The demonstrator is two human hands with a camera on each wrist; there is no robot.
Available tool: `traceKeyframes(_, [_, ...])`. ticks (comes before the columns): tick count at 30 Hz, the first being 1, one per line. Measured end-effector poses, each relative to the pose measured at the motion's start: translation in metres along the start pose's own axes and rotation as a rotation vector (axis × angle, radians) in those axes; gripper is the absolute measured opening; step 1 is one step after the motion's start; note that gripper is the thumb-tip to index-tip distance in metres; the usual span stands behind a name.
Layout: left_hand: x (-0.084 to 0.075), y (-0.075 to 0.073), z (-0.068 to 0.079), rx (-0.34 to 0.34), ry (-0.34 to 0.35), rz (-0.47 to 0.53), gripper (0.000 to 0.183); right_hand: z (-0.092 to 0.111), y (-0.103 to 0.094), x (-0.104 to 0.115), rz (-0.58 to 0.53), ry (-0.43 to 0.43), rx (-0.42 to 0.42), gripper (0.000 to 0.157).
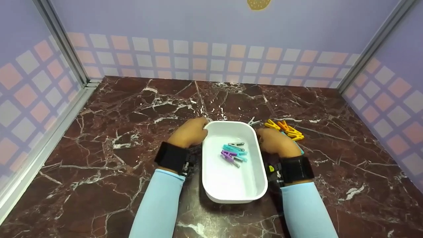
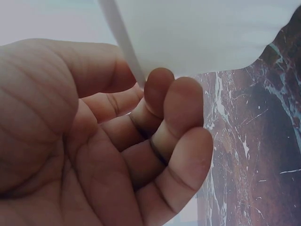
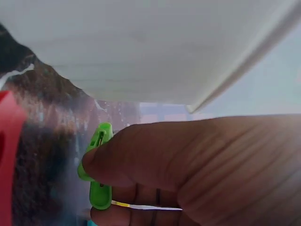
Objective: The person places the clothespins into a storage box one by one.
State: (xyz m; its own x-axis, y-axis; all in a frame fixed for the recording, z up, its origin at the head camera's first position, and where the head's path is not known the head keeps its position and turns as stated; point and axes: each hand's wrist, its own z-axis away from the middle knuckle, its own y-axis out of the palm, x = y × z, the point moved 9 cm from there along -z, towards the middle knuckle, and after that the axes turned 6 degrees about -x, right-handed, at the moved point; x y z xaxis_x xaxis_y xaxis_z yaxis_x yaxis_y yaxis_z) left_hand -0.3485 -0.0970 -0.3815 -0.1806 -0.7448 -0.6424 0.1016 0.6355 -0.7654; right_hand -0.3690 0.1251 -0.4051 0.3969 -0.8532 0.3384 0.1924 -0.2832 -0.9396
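Note:
A white plastic tub (image 1: 218,185) stands between the two hands. Its rim is pinched at the far left corner by my left hand (image 1: 191,132), whose thumb and curled fingers (image 2: 186,101) show in the left wrist view. Beside the tub's right wall, my right hand (image 1: 276,142) pinches a green clothespin (image 3: 100,195) between thumb and fingers; the head view hides that clothespin. Inside the tub lie a purple clothespin (image 1: 228,154), light blue ones (image 1: 234,148) and a grey one (image 1: 236,144).
Past the right hand lie yellow clothespins (image 1: 272,124), an orange one (image 1: 283,125) and a partly hidden light blue piece. A whitish clothespin (image 1: 253,121) lies behind the tub. Something red (image 3: 10,155) edges the right wrist view. Patterned walls (image 1: 211,56) enclose the marbled tabletop (image 1: 109,172).

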Motion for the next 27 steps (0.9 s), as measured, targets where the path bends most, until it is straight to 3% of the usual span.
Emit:
traceKeyframes(15, [-0.002,0.0,0.002,0.013,0.018,-0.016,0.028,0.018,-0.029,0.01,-0.089,0.071,-0.017,0.03])
traceKeyframes(21, [-0.003,-0.001,0.001,0.006,0.028,-0.017,0.026,0.026,-0.046,0.024,-0.082,0.04,-0.074,0.023])
traceKeyframes(27, [-0.002,0.0,0.0,0.011,0.012,-0.021,0.027,0.03,-0.053,0.043,-0.057,-0.022,-0.093,0.03])
